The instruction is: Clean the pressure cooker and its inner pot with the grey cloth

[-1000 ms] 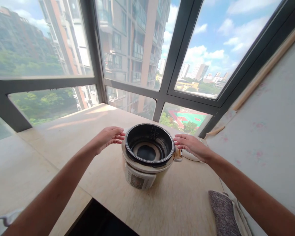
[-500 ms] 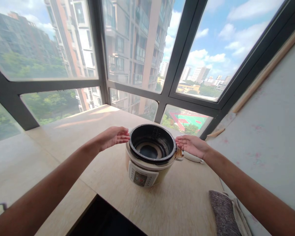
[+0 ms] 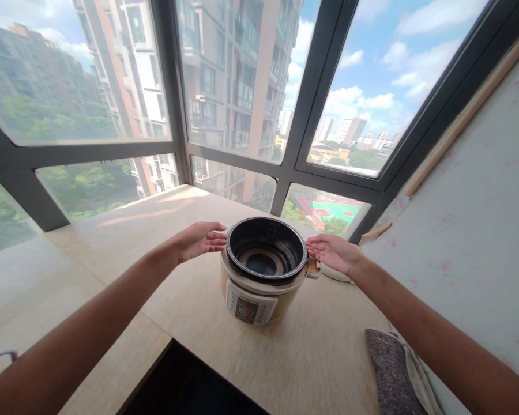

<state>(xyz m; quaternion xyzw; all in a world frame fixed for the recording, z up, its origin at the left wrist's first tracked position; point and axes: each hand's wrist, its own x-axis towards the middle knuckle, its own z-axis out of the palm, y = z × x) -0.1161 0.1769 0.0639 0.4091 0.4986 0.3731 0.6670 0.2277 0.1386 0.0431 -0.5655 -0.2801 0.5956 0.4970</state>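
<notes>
While the lidless rice cooker (image 3: 262, 275) stands upright on the pale surface (image 3: 328, 357) near the window corner, the left hand (image 3: 199, 239) and right hand (image 3: 334, 253) flank its rim, fingers extended, each grip released and closed on nothing. Judged from this, seizing the cooker is not yet done. Large windows (image 3: 242, 75) wrap the surface; a grey cloth (image 3: 389, 369) lies at right.
</notes>
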